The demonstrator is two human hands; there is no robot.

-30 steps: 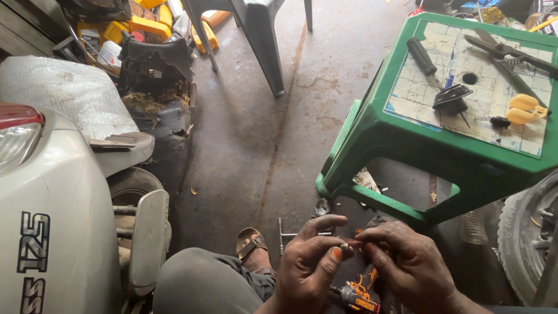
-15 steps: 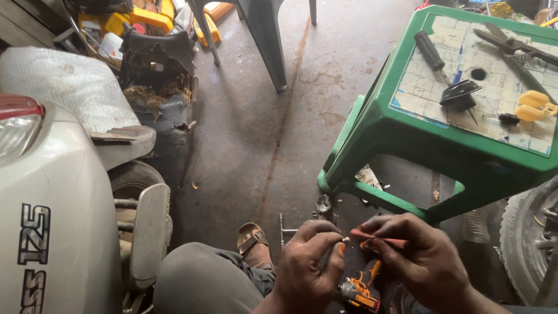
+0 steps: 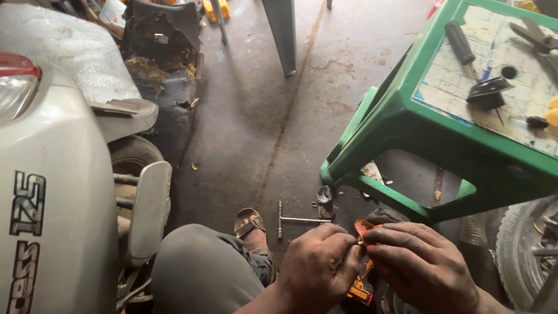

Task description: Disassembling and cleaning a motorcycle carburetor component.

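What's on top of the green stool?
On the green stool lie a black-handled screwdriver, a small black part, pliers and something yellow at the picture's edge. The stool's right side is out of view.

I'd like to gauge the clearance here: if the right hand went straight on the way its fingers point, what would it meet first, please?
The right hand points left at the left hand, so it would meet those fingers almost at once; both pinch a small orange-red piece between them.
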